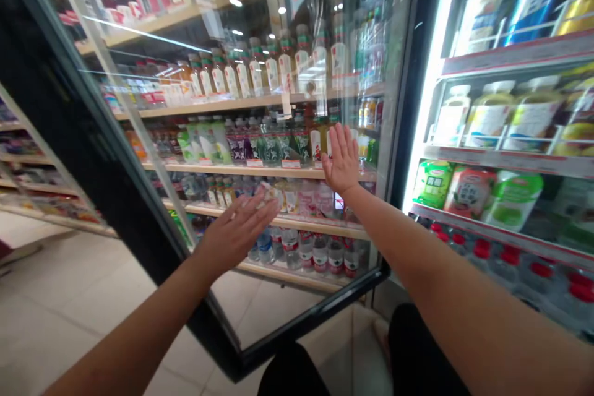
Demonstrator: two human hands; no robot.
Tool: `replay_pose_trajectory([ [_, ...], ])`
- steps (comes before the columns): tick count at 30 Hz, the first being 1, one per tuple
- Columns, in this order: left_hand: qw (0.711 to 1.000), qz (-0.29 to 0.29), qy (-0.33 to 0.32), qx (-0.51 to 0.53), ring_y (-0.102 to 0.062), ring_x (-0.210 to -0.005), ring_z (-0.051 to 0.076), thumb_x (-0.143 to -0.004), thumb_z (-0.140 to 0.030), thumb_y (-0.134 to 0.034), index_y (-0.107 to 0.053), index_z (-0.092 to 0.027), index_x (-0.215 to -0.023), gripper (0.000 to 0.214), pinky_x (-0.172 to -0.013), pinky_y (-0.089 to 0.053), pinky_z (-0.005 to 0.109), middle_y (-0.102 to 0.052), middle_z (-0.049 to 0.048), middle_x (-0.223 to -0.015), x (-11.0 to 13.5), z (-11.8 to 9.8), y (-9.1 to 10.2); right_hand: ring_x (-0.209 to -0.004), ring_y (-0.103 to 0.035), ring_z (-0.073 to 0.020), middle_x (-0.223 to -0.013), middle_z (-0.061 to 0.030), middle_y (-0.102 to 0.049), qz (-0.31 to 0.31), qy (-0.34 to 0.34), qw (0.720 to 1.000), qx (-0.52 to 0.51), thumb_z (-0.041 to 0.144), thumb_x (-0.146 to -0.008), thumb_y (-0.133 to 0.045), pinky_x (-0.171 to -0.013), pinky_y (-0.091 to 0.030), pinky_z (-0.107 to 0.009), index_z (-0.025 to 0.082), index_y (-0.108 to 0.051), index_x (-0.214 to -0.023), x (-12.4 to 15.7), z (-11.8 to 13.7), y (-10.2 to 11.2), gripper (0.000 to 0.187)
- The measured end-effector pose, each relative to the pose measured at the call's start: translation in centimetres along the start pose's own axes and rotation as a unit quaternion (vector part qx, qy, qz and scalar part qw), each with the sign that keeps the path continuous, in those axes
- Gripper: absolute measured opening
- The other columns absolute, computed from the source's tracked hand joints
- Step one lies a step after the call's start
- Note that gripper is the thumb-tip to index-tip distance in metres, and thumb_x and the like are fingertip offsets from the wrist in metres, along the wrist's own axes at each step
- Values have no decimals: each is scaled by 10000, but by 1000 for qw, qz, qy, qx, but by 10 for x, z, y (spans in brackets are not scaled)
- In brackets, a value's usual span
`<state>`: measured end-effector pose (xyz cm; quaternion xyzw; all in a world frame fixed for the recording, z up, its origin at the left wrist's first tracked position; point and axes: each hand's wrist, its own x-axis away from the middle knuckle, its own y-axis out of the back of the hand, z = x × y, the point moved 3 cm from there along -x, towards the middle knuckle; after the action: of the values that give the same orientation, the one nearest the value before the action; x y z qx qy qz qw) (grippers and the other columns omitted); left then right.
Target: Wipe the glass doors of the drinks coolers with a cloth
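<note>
A glass cooler door (288,297) with a black frame stands swung open in front of me. My right hand (342,161) is held up with its palm toward the pane and its fingers stretched out. It seems to lie flat against the glass. Lower and further left, my left hand (241,229) is at the same pane, fingers extended and close together. A small pale patch shows by its fingertips; whether it is something under the hand or an item behind the glass, I cannot tell.
Through the pane I see wooden shelves (218,167) of bottled drinks. On the right, the lit cooler holds cans (536,0), white-capped bottles (492,114), pouches (434,182) and red-capped bottles (505,260). Pale floor tiles (55,303) lie at the left, my knees below.
</note>
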<state>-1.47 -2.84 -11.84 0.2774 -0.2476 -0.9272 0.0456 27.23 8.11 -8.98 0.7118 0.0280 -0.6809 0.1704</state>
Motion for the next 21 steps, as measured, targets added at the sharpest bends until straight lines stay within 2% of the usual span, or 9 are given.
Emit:
replay_pose_trajectory([
  [5,979,-61,189,-38,-156,-1557,353,-1030,-205,-540,-314,-126,-1601,619,-1274,-195,577,-293,118,-1656,-27,42,26,-1601,-9,-211,-1701,-61,-172,17,-9,1000,21,470,-1057,-150,-1311,-140,-495,162,-163,-1644,-1,1,0,663],
  [6,981,-59,183,-33,-149,-1556,365,-1027,-191,-528,-313,-119,-1600,616,-1270,-206,582,-283,123,-1659,-26,41,25,-1601,-9,-206,-1699,-59,-177,15,-11,1000,23,466,-1058,-140,-1311,-143,-494,165,-164,-1644,-1,1,0,660],
  [9,1000,2,29,12,-168,-1556,327,-975,-73,-432,-310,-161,-1609,652,-1285,-222,521,-312,78,-1654,-9,22,11,-1600,-15,-202,-1696,-60,-191,2,-9,1000,26,464,-1060,-124,-1308,-153,-494,171,-157,-1646,-1,2,0,656],
  [11,999,26,-23,24,-208,-1551,288,-931,-34,-395,-282,-203,-1624,722,-1298,-197,494,-345,47,-1641,3,16,8,-1600,-17,-201,-1695,-60,-195,-8,-3,1000,30,464,-1062,-124,-1307,-160,-490,175,-145,-1648,-1,3,0,654],
  [12,1000,24,-6,12,-216,-1549,290,-935,-44,-408,-269,-206,-1628,726,-1299,-187,505,-344,52,-1640,6,18,11,-1600,-18,-199,-1694,-60,-199,-12,0,999,32,463,-1063,-124,-1306,-164,-485,177,-139,-1648,0,3,0,652],
  [15,988,-23,143,-54,-195,-1550,345,-991,-145,-505,-271,-162,-1624,674,-1278,-200,581,-302,108,-1649,5,36,28,-1600,-28,-197,-1687,-65,-221,-19,5,999,33,459,-1068,-125,-1302,-177,-476,182,-127,-1649,0,2,0,644],
  [17,976,-45,204,-64,-152,-1552,374,-1002,-193,-539,-311,-117,-1604,648,-1266,-221,602,-285,142,-1650,3,39,33,-1599,-38,-201,-1684,-70,-229,-16,3,999,29,458,-1067,-128,-1296,-187,-479,186,-112,-1650,1,2,1,644],
  [18,980,-39,189,-53,-134,-1554,374,-995,-178,-533,-333,-106,-1594,636,-1268,-227,593,-288,146,-1648,3,35,31,-1599,-44,-204,-1684,-71,-229,-13,2,1000,27,459,-1066,-130,-1294,-191,-484,188,-103,-1651,1,1,1,646],
  [21,1000,11,26,3,-166,-1556,306,-939,-58,-461,-375,-154,-1583,656,-1296,-209,513,-343,94,-1633,8,15,16,-1599,-54,-210,-1687,-72,-215,-5,2,1000,26,459,-1061,-134,-1292,-191,-494,191,-84,-1653,1,1,2,651],
])
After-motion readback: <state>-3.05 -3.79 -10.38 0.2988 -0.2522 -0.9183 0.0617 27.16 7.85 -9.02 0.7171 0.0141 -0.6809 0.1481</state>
